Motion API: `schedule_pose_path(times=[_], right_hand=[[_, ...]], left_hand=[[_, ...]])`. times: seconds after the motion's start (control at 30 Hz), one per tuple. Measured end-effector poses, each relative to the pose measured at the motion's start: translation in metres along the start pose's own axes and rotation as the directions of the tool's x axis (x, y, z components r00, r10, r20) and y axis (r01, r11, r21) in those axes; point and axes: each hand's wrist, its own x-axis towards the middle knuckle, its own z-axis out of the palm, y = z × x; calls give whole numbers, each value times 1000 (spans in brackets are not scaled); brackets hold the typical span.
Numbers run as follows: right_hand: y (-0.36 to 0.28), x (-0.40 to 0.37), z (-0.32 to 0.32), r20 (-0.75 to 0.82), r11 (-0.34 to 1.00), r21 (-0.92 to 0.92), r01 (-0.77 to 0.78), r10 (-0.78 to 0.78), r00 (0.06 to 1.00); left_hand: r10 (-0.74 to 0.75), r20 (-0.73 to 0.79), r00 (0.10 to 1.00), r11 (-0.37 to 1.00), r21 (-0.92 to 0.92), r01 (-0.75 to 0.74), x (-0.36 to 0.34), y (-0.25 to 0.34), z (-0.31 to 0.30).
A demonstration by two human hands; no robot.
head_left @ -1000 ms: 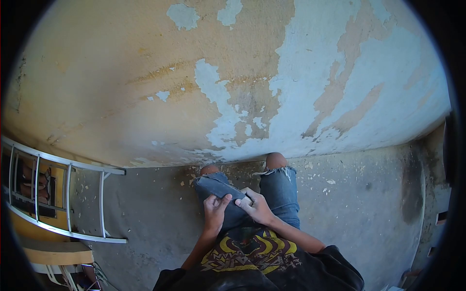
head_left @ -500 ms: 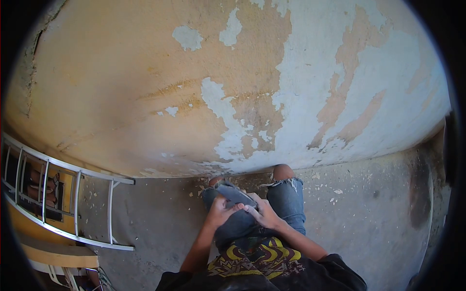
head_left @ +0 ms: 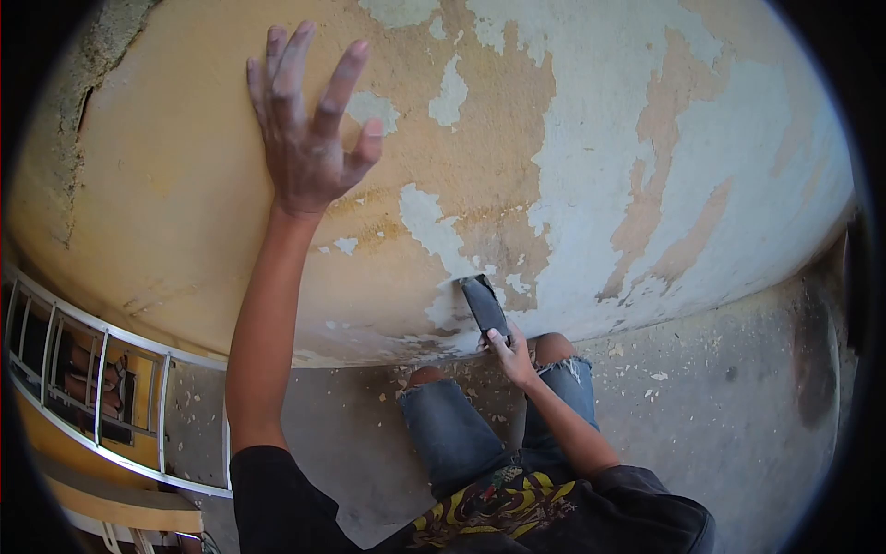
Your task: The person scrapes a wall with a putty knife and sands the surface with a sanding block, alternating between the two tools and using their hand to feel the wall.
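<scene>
My left hand (head_left: 306, 148) is raised at the upper left with its fingers spread, near or against the yellow part of the wall (head_left: 203, 222); contact cannot be made out for sure. It holds nothing. Lower down, my right hand (head_left: 510, 355) grips a folded piece of dark grey sandpaper (head_left: 484, 305), thumb on top. The sandpaper's far end overlaps a pale, flaked patch low on the wall. Whitish dust coats the fingers of both hands.
A metal ladder (head_left: 164, 406) lies along the left side. Below it is a yellowish ledge (head_left: 120, 499). Paint flakes are scattered over the concrete floor (head_left: 683, 415). Another person's feet (head_left: 92, 379) show beyond the ladder rungs.
Both hands were together on the sandpaper above my lap. My left hand has let go and risen to the upper left. The right has carried the sandpaper forward to the wall.
</scene>
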Motion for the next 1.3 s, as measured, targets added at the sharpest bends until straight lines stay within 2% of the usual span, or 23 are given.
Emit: schedule_pose_path(times=[0.03,0.1,0.17,0.2,0.27,0.3,0.37,0.43,0.5,0.53,0.6,0.67,0.77,0.83,0.9,0.97,1.03,1.1,1.17,1.27,1.3], right_hand=[[-17,5,13,8,998,65,12,-13,1000],[-70,26,41,3,995,98,31,-31,1000],[-101,44,56,76,988,127,88,-98,992],[-92,41,56,68,987,135,88,-98,993],[-63,28,50,-1,981,193,-21,22,1000],[-49,21,44,-4,980,197,-9,10,1000],[-23,7,36,-37,975,177,-132,141,989],[-74,20,53,-46,974,171,-150,160,986],[-111,45,64,32,996,86,28,-31,999],[-112,45,64,30,996,86,30,-33,999],[-112,49,67,-17,996,94,12,-11,1000],[-77,19,60,-51,978,187,-93,104,993],[-63,-4,59,-96,973,188,-130,150,984],[-99,11,73,-94,955,253,-156,185,978],[-133,40,81,-25,977,215,13,-8,1000],[-131,44,80,-22,978,207,20,-16,1000],[-113,40,76,-22,980,196,43,-39,999],[-77,7,67,-71,966,223,-132,151,986],[-84,-4,75,-157,964,243,-109,150,976],[-142,26,99,-147,963,269,17,24,989],[-158,34,102,-149,962,273,12,30,988]], left_hand=[[-26,85,996,999,43,23,2,0,6],[-6,71,997,999,41,3,-5,-6,10],[13,59,998,999,41,-15,-10,-5,11],[1,38,999,999,49,-3,-9,-4,12],[5,1,1000,998,57,-5,-5,-6,13],[2,12,1000,998,60,-3,-5,-5,12],[6,26,1000,998,54,-7,-5,-4,12],[7,32,999,998,57,-9,-5,-4,12],[-24,13,1000,999,23,24,-10,-3,16],[-44,-26,999,999,7,45,-9,-5,19],[-35,0,999,999,25,35,-8,-5,15],[-33,16,999,998,59,32,-8,-6,15],[-30,19,999,999,45,29,-6,-7,20],[-34,-6,999,999,27,35,-6,-3,17],[-44,24,999,999,27,43,-7,0,15],[-31,42,999,999,42,29,-7,-3,10],[-50,136,990,992,122,33,-7,-1,7],[-50,121,991,991,125,35,-7,-1,5],[-35,102,994,991,135,21,-7,-1,9],[-43,115,992,992,125,28,-5,1,6],[-42,121,992,992,121,28,-6,2,4]])
